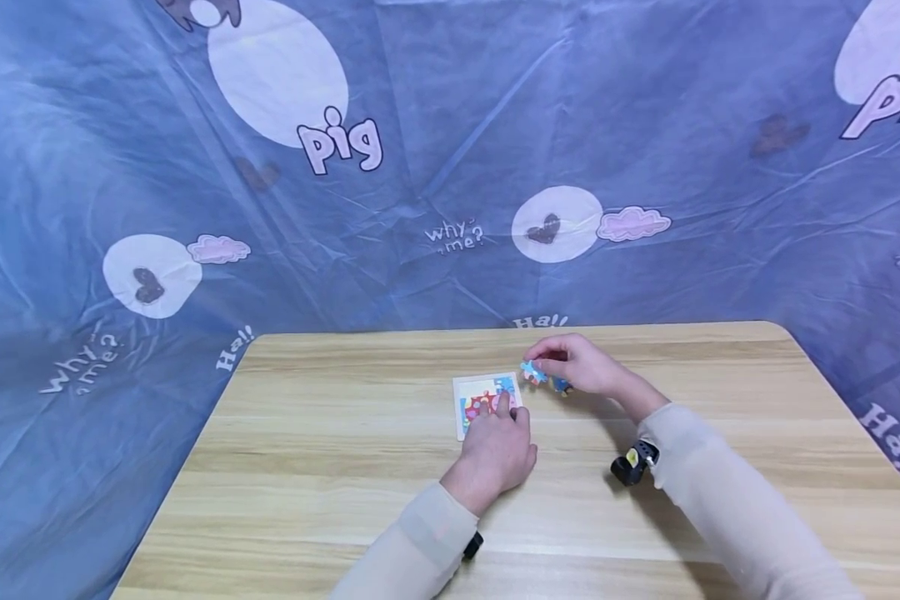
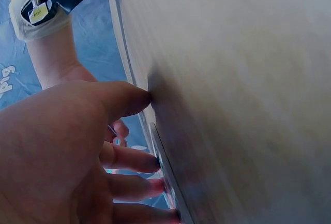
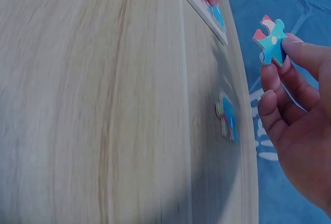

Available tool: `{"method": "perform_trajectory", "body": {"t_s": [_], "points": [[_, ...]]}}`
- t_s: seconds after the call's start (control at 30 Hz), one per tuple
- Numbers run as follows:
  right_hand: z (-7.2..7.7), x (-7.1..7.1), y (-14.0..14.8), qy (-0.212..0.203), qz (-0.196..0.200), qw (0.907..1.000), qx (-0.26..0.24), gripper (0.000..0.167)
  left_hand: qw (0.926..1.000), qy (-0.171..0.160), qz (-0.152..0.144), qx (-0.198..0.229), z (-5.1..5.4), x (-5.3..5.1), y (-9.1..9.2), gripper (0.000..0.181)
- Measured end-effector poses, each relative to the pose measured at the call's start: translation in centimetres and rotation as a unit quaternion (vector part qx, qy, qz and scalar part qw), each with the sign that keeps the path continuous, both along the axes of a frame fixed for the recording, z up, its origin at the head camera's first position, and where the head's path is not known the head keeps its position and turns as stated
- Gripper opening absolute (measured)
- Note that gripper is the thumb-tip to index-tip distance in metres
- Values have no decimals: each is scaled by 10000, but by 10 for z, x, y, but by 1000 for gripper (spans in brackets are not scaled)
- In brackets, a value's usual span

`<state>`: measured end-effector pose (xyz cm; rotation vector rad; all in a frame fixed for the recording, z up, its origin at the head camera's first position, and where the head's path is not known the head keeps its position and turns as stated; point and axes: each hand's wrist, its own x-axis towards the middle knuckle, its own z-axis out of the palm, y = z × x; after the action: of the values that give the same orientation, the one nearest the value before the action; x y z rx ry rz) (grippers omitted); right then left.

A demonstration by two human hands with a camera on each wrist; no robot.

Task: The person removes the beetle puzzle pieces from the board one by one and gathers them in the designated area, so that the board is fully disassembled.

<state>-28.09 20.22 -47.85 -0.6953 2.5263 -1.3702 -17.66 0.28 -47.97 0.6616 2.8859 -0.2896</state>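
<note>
A small jigsaw puzzle in a white frame [image 1: 457, 408] lies on the wooden table, showing red, blue and pale yellow pieces. My left hand [image 1: 495, 446] rests on it, fingertips touching the pieces and covering its lower right part. To the right, my right hand [image 1: 577, 364] pinches a light-blue puzzle piece [image 3: 273, 43] with red and pink corners between thumb and fingers, held above the table. Beneath that hand, a loose blue puzzle piece [image 3: 227, 116] lies on the tabletop; in the head view the hand partly hides it.
The wooden table [image 1: 307, 467] ends at a back edge just beyond the puzzle. Behind it hangs a blue printed cloth [image 1: 420, 125]. A black wrist device [image 1: 633, 462] sits at the right sleeve.
</note>
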Motion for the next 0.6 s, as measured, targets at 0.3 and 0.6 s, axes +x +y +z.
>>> {"method": "perform_trajectory", "body": {"t_s": [0.3,0.6], "points": [[2,4,19,-154,-218,9996,-53,24,9998,90,-115,-155,-2,1,-4,65],[1,8,32,-111,-401,9991,41,22,9998,-97,-151,-62,-2,6,-12,63]]}}
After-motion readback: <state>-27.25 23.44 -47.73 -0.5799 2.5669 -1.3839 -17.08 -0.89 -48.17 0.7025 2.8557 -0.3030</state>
